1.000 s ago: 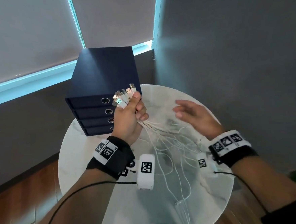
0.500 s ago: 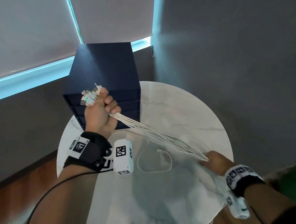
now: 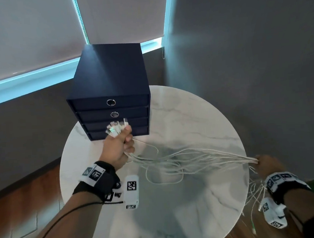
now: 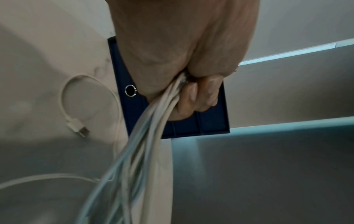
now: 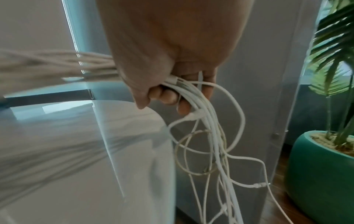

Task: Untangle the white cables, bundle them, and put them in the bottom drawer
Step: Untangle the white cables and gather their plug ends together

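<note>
The left hand (image 3: 120, 149) fists the plug ends of the white cables (image 3: 192, 157) at 12 o'clock on the round worktop (image 3: 198, 116), just before the bottom drawer (image 3: 140, 130). The right hand (image 3: 267, 164), at 3 o'clock off the edge, grips the strands, tails dangling. One loose cable (image 4: 76, 124) lies apart; combing should stay gentle and gather it before coiling.

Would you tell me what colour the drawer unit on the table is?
Dark navy blue, with silver ring pulls; the drawer unit shows best in the head view.
</note>
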`<state>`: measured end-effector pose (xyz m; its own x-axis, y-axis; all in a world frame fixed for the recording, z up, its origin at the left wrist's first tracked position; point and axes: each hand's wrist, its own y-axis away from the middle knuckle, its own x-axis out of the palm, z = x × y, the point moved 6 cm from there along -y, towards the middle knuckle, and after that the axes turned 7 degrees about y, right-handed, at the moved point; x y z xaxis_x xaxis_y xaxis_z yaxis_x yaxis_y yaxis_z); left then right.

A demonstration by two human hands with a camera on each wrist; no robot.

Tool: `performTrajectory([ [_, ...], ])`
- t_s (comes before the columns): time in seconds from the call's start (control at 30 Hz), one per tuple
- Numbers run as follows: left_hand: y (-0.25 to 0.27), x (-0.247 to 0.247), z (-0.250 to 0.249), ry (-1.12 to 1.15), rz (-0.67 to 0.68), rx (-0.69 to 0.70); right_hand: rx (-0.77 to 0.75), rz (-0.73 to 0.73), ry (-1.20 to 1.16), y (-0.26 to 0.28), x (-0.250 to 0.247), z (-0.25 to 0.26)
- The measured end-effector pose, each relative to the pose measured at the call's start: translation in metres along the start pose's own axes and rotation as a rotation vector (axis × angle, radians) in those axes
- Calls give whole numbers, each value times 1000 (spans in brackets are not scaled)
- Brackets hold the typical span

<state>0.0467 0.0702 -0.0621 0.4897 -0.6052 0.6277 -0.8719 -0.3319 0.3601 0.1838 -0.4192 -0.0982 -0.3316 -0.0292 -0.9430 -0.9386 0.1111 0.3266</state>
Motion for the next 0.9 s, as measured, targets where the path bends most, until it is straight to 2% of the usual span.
performTrajectory([
  [0.1, 9, -7, 16, -89, -22, 4, -120, 87, 48, -13, 23, 28],
  [0.2, 12, -13, 20, -120, -53, 30, -245, 263, 165, -10, 44, 70],
  [0.27, 14, -12, 19, -141, -57, 55, -341, 368, 270, 4, 38, 109],
  [0.33, 16, -10, 17, -184, -51, 85, -413, 414, 298, 17, 22, 150],
  [0.43, 18, -7, 14, -278, -27, 137, -522, 353, 20, 45, -18, 226],
  [0.53, 22, -4, 12, -347, 4, 188, -753, 176, -389, 93, -61, 303],
  [0.6, 25, 0, 13, -377, 44, 204, -887, 144, -537, 132, -79, 345],
  [0.7, 28, 0, 10, -432, 69, 237, -1012, 185, -559, 173, -80, 386],
  [0.77, 30, -1, 6, -509, 67, 259, -1001, 187, -477, 184, -70, 398],
  [0.83, 33, -4, 4, -565, 69, 285, -978, 135, -427, 189, -65, 402],
  [0.9, 34, -8, 4, -530, 65, 270, -999, 48, -371, 189, -64, 403],
])
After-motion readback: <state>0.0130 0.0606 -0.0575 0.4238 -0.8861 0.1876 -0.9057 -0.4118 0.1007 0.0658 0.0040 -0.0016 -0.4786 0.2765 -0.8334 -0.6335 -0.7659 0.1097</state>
